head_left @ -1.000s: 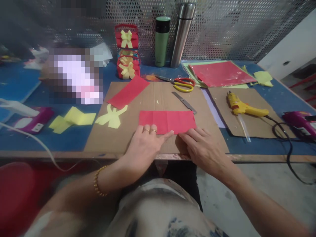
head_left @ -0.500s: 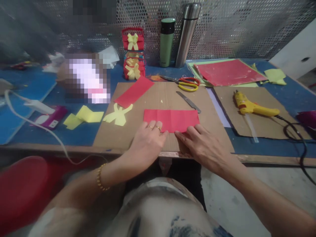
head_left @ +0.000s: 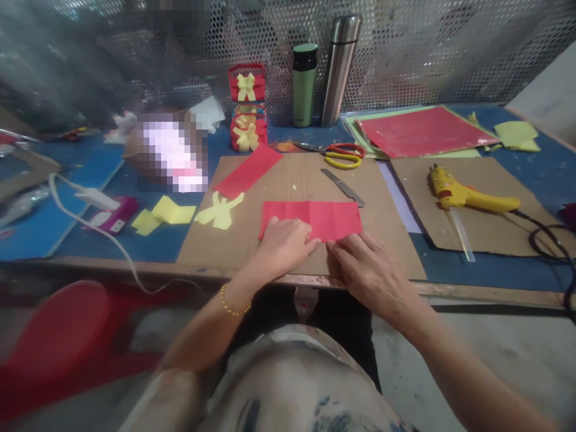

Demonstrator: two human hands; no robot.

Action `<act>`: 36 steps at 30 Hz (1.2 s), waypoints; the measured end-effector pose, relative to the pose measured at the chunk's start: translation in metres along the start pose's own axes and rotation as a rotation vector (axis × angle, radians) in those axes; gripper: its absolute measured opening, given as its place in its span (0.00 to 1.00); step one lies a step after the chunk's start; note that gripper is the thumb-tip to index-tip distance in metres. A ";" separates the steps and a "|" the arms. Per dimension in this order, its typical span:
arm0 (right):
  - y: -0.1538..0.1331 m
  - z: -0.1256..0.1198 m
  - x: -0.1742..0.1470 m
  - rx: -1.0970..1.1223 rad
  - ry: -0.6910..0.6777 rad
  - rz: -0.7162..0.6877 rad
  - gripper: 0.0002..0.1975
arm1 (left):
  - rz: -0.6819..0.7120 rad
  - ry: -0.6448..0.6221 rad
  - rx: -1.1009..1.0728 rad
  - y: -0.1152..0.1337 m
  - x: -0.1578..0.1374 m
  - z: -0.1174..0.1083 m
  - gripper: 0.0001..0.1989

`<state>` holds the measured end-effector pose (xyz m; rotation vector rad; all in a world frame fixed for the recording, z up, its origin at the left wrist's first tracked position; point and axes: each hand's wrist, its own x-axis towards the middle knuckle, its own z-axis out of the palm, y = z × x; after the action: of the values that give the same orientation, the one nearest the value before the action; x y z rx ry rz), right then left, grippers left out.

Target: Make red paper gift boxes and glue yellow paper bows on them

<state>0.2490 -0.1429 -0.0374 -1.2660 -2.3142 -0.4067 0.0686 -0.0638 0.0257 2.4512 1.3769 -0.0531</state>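
L hand (head_left: pixel 284 245) curled on creased red paper (head_left: pixel 333 218), R hand (head_left: pixel 372 265) bent at near edge; grip: can't tell. Prob. crease-pressing step; next move prob. needs steady hold.

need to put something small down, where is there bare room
Bare cardboard between the yellow cutout, left hand and table edge; more right of the blade. Crowded at the back around the scissors, green bottle and flask.
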 end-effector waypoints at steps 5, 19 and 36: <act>-0.002 -0.003 -0.001 -0.002 -0.046 0.024 0.10 | -0.007 0.026 -0.098 -0.001 -0.003 0.000 0.22; -0.001 -0.002 -0.002 0.017 0.002 0.023 0.13 | -0.079 -0.019 -0.111 -0.032 -0.014 -0.008 0.22; 0.001 0.000 -0.004 0.035 0.010 0.034 0.12 | -0.186 -0.025 -0.138 -0.081 -0.033 -0.020 0.20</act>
<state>0.2514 -0.1453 -0.0395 -1.2817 -2.2790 -0.3592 -0.0193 -0.0466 0.0300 2.1987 1.5400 -0.0308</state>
